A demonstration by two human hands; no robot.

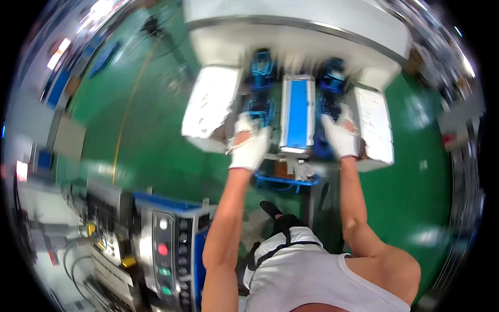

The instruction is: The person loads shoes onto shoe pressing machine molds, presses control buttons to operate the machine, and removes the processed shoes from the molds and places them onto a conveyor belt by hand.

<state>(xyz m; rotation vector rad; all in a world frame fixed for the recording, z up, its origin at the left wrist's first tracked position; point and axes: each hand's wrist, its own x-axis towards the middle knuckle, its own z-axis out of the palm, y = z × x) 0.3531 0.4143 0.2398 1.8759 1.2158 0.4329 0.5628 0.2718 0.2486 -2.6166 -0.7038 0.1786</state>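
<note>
White gloves with bare patches cover both my hands. My left hand (250, 144) is closed around the near end of a blue-and-black shoe-shaped piece (260, 108), left of a blue-topped central block (297, 114). On the block's other side, my right hand (341, 136) grips a similar dark piece (329, 105). Motion blur hides the fingertips and the exact kind of both pieces. Just beyond them stand two more blue-and-black pieces, one at the left (262, 67) and one at the right (332, 74), beneath the white machine's front.
White box-shaped housings flank the work, one left (212, 104) and one right (375, 125). Above is the machine's pale hood (296, 36). A blue rail (286, 180) with a glove-like white item (303, 170) sits below the block. At lower left stands a button panel (163, 249).
</note>
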